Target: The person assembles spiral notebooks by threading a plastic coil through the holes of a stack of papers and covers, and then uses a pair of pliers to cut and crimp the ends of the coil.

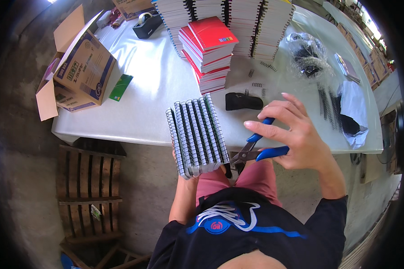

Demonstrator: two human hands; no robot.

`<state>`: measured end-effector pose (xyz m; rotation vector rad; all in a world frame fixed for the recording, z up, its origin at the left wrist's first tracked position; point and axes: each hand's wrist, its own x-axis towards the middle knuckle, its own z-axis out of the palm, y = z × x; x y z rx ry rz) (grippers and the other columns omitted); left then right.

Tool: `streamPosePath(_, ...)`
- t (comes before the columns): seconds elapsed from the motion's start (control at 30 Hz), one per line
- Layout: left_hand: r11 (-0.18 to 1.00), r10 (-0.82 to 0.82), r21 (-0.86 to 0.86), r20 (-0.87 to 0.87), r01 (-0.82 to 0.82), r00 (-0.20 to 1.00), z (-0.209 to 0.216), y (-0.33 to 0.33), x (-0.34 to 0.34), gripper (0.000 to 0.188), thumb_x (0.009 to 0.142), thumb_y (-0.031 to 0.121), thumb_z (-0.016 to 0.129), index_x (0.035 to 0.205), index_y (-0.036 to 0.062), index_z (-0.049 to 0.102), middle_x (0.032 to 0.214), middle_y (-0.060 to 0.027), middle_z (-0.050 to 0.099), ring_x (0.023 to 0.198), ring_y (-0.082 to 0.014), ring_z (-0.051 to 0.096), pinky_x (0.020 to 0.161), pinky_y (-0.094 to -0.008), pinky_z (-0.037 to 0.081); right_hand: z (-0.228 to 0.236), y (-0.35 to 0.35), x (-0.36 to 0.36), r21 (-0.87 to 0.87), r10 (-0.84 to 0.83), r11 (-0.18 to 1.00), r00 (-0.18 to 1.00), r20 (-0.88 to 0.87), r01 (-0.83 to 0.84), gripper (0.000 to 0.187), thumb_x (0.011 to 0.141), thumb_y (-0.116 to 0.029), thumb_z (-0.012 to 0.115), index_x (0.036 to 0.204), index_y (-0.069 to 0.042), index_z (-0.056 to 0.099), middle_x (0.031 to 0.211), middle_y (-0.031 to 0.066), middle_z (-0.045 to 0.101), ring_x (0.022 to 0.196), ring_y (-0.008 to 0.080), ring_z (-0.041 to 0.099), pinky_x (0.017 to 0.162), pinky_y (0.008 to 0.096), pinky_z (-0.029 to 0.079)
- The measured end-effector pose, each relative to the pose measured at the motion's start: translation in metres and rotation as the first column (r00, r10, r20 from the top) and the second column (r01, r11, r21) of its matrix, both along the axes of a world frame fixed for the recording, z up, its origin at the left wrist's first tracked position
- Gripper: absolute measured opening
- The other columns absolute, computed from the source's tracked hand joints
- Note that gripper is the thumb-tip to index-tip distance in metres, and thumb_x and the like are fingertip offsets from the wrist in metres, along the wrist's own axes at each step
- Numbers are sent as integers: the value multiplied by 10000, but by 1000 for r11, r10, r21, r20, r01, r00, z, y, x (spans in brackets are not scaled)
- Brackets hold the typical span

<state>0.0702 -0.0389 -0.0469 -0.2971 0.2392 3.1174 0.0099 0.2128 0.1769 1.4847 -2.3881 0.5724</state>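
Just off the table's front edge, a bundle of several spiral notebooks (196, 134) is held with its black wire coils facing up. My left hand (188, 183) grips it from beneath, its fingers mostly hidden by the notebooks. In my right hand (296, 132) is a pair of cutting pliers (249, 152) with blue handles. The handles are spread, and the dark jaws are at the lower right corner of the bundle. Whether the jaws touch a coil end, I cannot tell. My right thumb and fingers hold the handles loosely.
A red notebook stack (211, 49) stands before tall rows of spiral-bound books (242, 27). Nearby lie a black pouch (243, 101) and loose coils (256, 84). Left are an open cardboard box (83, 71), a green card (121, 87) and a tape dispenser (147, 27). Right is a plastic bag (307, 54).
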Motion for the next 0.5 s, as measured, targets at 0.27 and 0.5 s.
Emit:
streamPosePath(0.27, 999, 36, -8, -51, -36, 998, 14, 1, 3, 571, 866, 399, 555, 1305, 46, 458, 1239, -115, 533, 1119, -261, 528, 963, -439, 414, -9, -7, -1, 94, 30, 995, 998, 47, -34, 492, 607, -274, 765, 1082, -187, 668, 927, 34, 555, 890, 246, 544, 847, 458, 410)
streamPosePath(0.5, 969, 46, 246, -28, -37, 999, 32, 2, 10, 565, 872, 411, 542, 1304, 52, 473, 1257, -124, 545, 1118, -277, 548, 980, -426, 429, -2, -2, -6, 257, -43, 951, 753, 657, -170, 260, 695, -235, 732, 931, -134, 697, 653, 31, 563, 624, 226, 582, 594, 330, 468)
